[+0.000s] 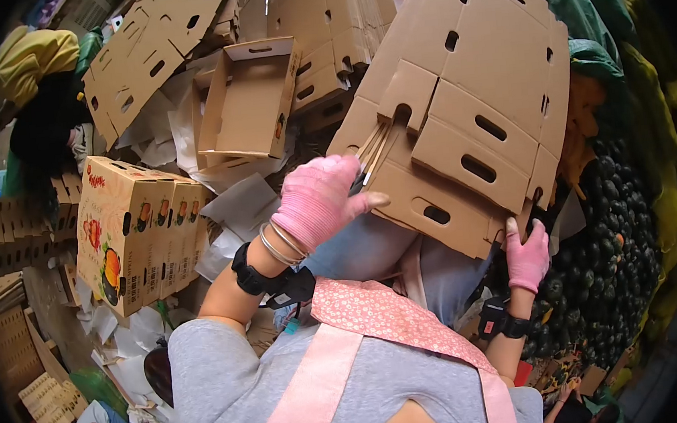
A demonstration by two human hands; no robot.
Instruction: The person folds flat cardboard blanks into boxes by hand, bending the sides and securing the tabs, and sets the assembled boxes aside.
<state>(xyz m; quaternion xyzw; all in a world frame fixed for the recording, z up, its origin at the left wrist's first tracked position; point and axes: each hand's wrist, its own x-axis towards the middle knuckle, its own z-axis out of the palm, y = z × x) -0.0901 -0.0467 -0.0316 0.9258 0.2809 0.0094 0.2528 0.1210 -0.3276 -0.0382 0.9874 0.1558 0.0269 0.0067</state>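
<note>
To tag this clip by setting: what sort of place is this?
Probably a produce packing area, perhaps in a warehouse or market. Flat cardboard box blanks lie in front of the person, printed cartons stand nearby, and dark green, squash-like produce is heaped alongside.

Slotted, flat brown cardboard blanks [502, 52] overlap before the person, their near edge over the blue-trousered lap [366, 245], with a heap of round dark-green squashes [610, 236] to their right and green plastic sheeting [578, 5] beside their far right corner. Left of them lies an open rectangular brown cardboard tray [247, 111]; nearer and farther left stand printed tan cardboard cartons [118, 223], with loose white paper sheets [248, 207] between cartons and blanks.
</note>
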